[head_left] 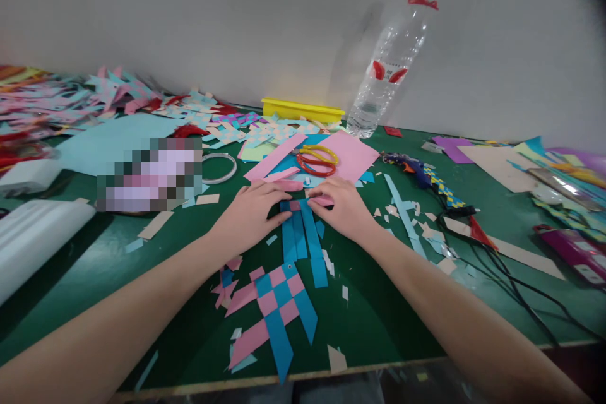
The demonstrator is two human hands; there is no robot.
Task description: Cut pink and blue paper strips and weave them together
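My left hand (250, 211) has its thumb and forefinger closed on the upper left edge of several blue paper strips (294, 237), which hang down toward me. My right hand (344, 207) pinches a pink paper strip (322, 201) near their top right. A small pink square shows woven among the blue at the top. Nearer to me lies a finished-looking woven paper fish (279, 297) in pink and blue checks, with a small eye. Beyond my hands, scissors (318, 161) with yellow and red handles rest on pink and blue paper sheets (353, 154).
A tall plastic bottle (391, 66) leans against the wall, beside a yellow tray (303, 110). A roll of clear tape (220, 168) stands left. Woven paper pieces (123, 88) pile up at the back left. Black cords (511, 284) and paper scraps lie at the right.
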